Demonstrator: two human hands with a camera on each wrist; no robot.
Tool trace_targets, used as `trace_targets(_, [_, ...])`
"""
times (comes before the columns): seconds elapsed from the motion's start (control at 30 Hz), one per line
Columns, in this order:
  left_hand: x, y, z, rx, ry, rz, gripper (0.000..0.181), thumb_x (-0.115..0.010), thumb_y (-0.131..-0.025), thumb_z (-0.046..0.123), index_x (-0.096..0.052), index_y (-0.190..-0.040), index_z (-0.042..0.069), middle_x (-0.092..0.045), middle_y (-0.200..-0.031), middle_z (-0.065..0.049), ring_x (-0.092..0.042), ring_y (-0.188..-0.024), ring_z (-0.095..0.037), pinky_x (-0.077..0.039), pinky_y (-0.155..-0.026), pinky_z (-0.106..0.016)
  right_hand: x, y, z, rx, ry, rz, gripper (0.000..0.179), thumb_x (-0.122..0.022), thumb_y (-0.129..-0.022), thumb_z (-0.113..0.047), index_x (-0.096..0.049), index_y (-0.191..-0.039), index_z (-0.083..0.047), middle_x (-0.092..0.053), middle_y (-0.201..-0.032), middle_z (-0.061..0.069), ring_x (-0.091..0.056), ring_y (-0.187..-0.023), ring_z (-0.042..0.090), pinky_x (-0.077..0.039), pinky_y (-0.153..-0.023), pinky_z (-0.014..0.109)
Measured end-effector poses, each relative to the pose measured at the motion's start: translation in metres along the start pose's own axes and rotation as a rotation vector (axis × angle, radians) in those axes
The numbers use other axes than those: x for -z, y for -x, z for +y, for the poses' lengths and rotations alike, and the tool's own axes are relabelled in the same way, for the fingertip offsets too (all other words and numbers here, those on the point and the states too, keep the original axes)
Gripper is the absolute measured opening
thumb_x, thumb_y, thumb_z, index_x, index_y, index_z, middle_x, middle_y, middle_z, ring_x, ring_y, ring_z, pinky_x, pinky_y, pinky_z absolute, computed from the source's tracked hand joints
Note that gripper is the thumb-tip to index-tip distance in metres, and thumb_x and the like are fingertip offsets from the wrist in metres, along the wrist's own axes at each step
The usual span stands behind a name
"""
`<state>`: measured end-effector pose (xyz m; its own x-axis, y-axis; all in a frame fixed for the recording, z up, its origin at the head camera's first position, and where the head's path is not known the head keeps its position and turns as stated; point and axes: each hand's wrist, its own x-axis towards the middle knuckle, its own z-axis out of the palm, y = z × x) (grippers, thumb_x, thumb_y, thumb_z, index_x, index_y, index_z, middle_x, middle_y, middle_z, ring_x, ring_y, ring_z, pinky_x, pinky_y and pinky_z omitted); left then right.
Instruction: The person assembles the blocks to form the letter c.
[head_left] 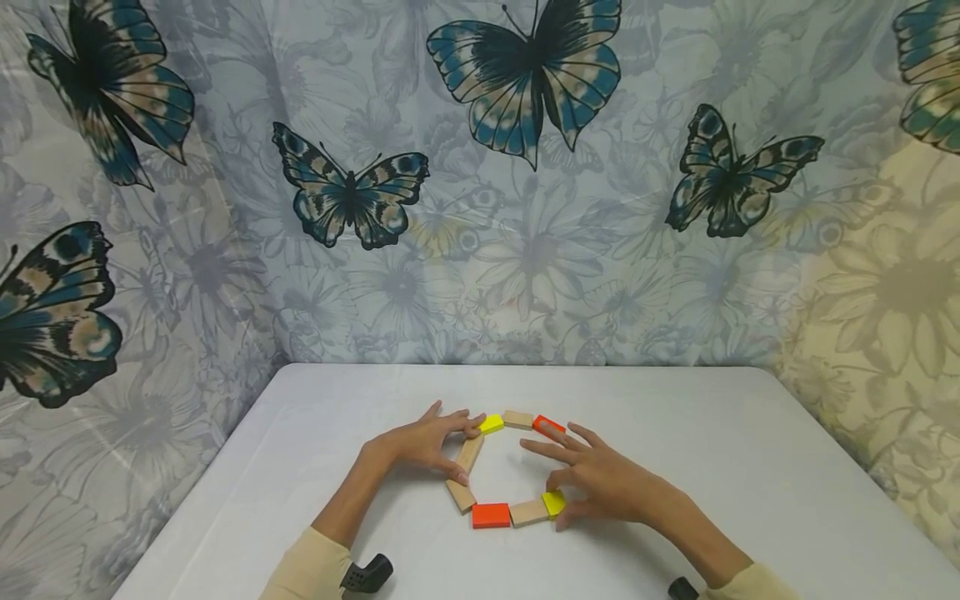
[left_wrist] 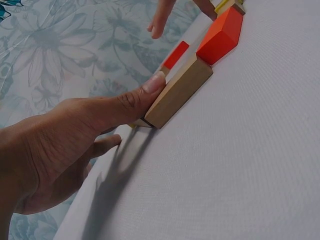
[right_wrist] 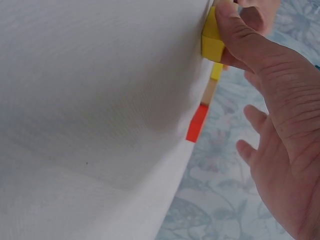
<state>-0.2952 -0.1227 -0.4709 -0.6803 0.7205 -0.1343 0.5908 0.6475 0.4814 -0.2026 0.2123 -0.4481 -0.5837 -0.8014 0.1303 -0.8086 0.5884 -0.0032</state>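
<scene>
Small wooden blocks lie end to end in a ring with a gap at its right side. My left hand [head_left: 427,440] spans the ring's left side. Its thumb touches a plain wooden block [left_wrist: 182,90], and its fingertips reach a yellow block [head_left: 492,424] at the back. At the front right, my right hand [head_left: 611,482] pinches another yellow block [right_wrist: 212,42] between thumb and finger, against a plain block [head_left: 529,512]. Its other fingers stretch over the gap, partly covering a red block [head_left: 550,425] behind. A second red block [head_left: 491,516] lies at the front.
The white table [head_left: 360,387] extends around the ring. Behind it hangs a cloth backdrop [head_left: 540,308] with flowers and butterflies. Black devices [head_left: 367,575] sit at both sleeve cuffs.
</scene>
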Motion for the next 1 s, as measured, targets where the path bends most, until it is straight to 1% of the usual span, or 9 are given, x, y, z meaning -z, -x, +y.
trace_targets(0.13, [0.0, 0.0, 0.0, 0.0, 0.006, 0.0, 0.091, -0.086, -0.083, 0.045, -0.043, -0.16, 0.022, -0.044, -0.167, 0.0, -0.025, -0.164, -0.031, 0.002, -0.135, -0.061, -0.001, 0.0, 0.0, -0.007, -0.015, -0.013, 0.033, -0.077, -0.083, -0.062, -0.075, -0.096, -0.032, -0.043, -0.167, -0.002, -0.036, -0.156, 0.042, -0.036, -0.12, 0.07])
trace_targets(0.3, [-0.001, -0.001, -0.001, 0.003, 0.006, -0.003, 0.091, -0.086, -0.083, 0.046, -0.043, -0.16, 0.023, -0.042, -0.168, 0.0, -0.024, -0.164, -0.031, 0.003, -0.135, -0.061, 0.0, 0.001, 0.0, -0.039, -0.046, -0.043, 0.036, -0.076, -0.082, -0.065, -0.074, -0.099, -0.034, -0.041, -0.169, -0.001, -0.032, -0.158, 0.041, -0.033, -0.121, 0.07])
trace_targets(0.43, [0.0, -0.002, -0.001, -0.009, -0.01, -0.002, 0.092, -0.086, -0.083, 0.047, -0.042, -0.161, 0.022, -0.046, -0.166, 0.0, -0.023, -0.164, -0.031, 0.004, -0.135, -0.062, 0.002, 0.002, 0.001, -0.036, -0.021, -0.013, 0.041, -0.074, -0.081, -0.068, -0.073, -0.103, -0.033, -0.041, -0.169, 0.003, -0.035, -0.157, 0.041, -0.034, -0.121, 0.07])
trace_targets(0.53, [0.0, -0.001, -0.001, -0.018, -0.004, 0.002, 0.093, -0.086, -0.083, 0.048, -0.041, -0.161, 0.023, -0.051, -0.163, 0.001, -0.023, -0.164, -0.031, 0.004, -0.135, -0.062, 0.004, 0.003, 0.001, -0.037, -0.002, 0.017, 0.045, -0.072, -0.083, -0.067, -0.074, -0.107, -0.03, -0.042, -0.168, 0.006, -0.036, -0.156, 0.042, -0.036, -0.12, 0.069])
trace_targets(0.63, [0.001, 0.001, -0.001, -0.028, 0.011, 0.008, 0.093, -0.085, -0.083, 0.048, -0.041, -0.161, 0.023, -0.054, -0.16, 0.001, -0.024, -0.164, -0.032, 0.004, -0.134, -0.063, 0.006, 0.004, 0.002, -0.053, -0.001, 0.023, 0.048, -0.07, -0.084, -0.067, -0.075, -0.112, -0.028, -0.04, -0.169, 0.007, -0.035, -0.157, 0.042, -0.036, -0.12, 0.069])
trace_targets(0.77, [0.0, 0.001, -0.003, -0.04, 0.025, 0.026, 0.084, -0.085, -0.083, 0.049, -0.05, -0.154, 0.022, -0.046, -0.166, 0.0, -0.025, -0.163, -0.033, 0.003, -0.133, -0.067, 0.007, 0.005, 0.004, -0.057, 0.005, 0.033, 0.05, -0.069, -0.085, -0.067, -0.075, -0.115, -0.027, -0.041, -0.168, 0.006, -0.034, -0.157, 0.042, -0.037, -0.12, 0.068])
trace_targets(0.87, [0.001, 0.0, -0.006, -0.058, 0.031, 0.043, 0.078, -0.085, -0.082, 0.05, -0.056, -0.148, 0.022, -0.034, -0.173, 0.0, -0.023, -0.164, -0.033, 0.002, -0.132, -0.069, 0.008, 0.005, 0.005, -0.041, 0.019, 0.066, 0.05, -0.07, -0.086, -0.064, -0.075, -0.117, -0.025, -0.042, -0.168, 0.007, -0.036, -0.155, 0.043, -0.038, -0.119, 0.067])
trace_targets(1.0, [0.007, 0.002, -0.009, -0.082, 0.028, 0.053, 0.082, -0.083, -0.084, 0.052, -0.051, -0.154, 0.022, -0.022, -0.177, 0.0, -0.017, -0.165, -0.035, 0.005, -0.129, -0.074, 0.012, 0.007, 0.009, -0.074, 0.026, 0.073, 0.051, -0.069, -0.091, -0.061, -0.072, -0.124, -0.023, -0.043, -0.167, 0.009, -0.036, -0.156, 0.042, -0.037, -0.12, 0.068])
